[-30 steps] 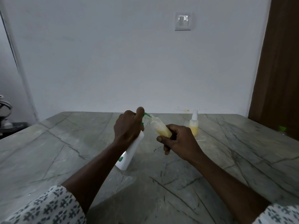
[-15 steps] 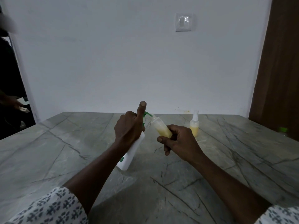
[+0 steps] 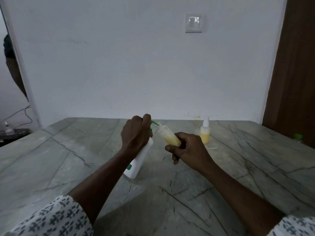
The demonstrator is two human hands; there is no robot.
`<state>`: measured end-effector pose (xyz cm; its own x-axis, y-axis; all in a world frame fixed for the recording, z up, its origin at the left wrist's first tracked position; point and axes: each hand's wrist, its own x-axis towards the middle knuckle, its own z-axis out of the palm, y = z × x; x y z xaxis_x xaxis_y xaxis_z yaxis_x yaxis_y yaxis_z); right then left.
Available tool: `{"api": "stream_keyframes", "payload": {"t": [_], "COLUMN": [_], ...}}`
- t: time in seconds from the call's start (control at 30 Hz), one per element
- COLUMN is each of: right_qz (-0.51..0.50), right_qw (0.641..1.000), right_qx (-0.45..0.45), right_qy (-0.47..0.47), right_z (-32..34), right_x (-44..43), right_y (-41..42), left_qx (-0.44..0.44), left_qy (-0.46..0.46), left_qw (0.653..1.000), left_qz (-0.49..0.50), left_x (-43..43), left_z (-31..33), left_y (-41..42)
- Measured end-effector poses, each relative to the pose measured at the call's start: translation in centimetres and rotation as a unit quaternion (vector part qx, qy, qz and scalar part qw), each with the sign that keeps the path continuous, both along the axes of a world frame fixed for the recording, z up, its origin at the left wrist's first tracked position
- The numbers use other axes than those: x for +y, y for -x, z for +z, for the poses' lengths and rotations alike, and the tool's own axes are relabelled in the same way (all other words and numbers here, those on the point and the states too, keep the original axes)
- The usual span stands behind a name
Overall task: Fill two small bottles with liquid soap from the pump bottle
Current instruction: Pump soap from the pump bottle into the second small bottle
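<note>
Over grey marble table (image 3: 64,150), mid-air: left hand (image 3: 135,133) curled round neck of white pump bottle (image 3: 139,160), finger bent down on pump head; bottle tilted, base on tabletop. Green spout (image 3: 154,123) meets mouth of small bottle (image 3: 169,136), tilted, partly full of yellow soap. Right hand (image 3: 190,150) grips that bottle's lower end, fingers wrapped round. Second small bottle (image 3: 205,134), spray cap on, yellow soap inside, stands upright beyond right hand, near wall. Light switch (image 3: 193,23) above; brown door (image 3: 296,65) at right
</note>
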<state>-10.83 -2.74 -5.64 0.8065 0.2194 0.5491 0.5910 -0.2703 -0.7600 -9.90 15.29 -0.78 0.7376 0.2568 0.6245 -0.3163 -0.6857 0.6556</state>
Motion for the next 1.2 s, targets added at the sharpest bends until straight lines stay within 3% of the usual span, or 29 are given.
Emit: {"api": "stream_keyframes", "payload": {"t": [0.3,0.77,1.2], "right_qz": [-0.010,-0.007,-0.012], "right_qw": [1.000,1.000,1.000], "right_qx": [-0.008,-0.008,-0.012], "right_qy": [-0.002,0.012,0.009], "right_z": [0.09,0.12,0.17], "right_x": [-0.28,-0.20,-0.37], "right_y": [-0.10,0.11,0.01], "left_qx": [0.000,-0.002,0.000], "left_qy": [-0.036,0.002,-0.026], "left_qw": [0.999,1.000,1.000], "left_qz": [0.000,0.011,-0.011], "left_x": [-0.21,-0.14,-0.19], "left_z": [-0.35,0.05,-0.36], "left_y": [0.15,0.19,-0.09]}}
